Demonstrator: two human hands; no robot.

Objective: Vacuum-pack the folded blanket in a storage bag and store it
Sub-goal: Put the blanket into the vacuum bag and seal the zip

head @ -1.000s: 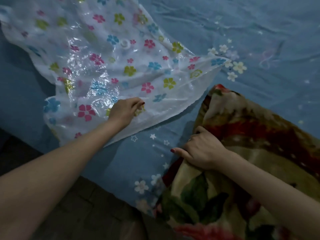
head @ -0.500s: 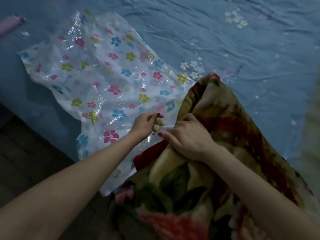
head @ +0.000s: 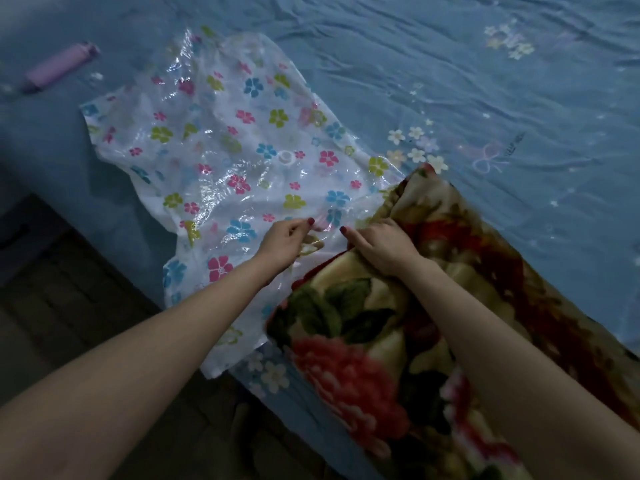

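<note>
A clear plastic storage bag [head: 221, 161] printed with coloured flowers lies spread on the blue bed sheet [head: 450, 81], a round white valve [head: 286, 156] near its middle. A folded floral blanket [head: 363, 323] in red, green and cream lies at the bag's right edge, its top corner tucked under the bag's plastic. My left hand [head: 282, 242] pinches the bag's near edge. My right hand [head: 382, 245] grips the blanket's upper fold, right beside the left hand.
A lilac cylinder, perhaps a hand pump [head: 59, 67], lies on the sheet at the far left. The bed's edge runs diagonally from left to bottom centre, with dark floor [head: 69, 323] below it.
The blanket has been pulled left to the bag's edge. My hands have come together, the left still at the bag's edge. The view has shifted, bringing the lilac cylinder into sight.
</note>
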